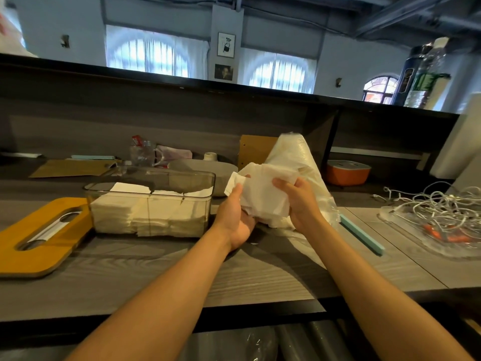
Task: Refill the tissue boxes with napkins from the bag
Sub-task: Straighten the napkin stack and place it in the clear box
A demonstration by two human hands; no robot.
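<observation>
While the left hand (235, 217) cups the napkin stack (263, 196) from below, the right hand (299, 201) clasps its side. Each grip curls around the stack. No writing is legible.

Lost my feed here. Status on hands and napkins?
Both hands, left hand and right hand, grip napkin stack. Tissue box open, part filled. Path clear.
</observation>
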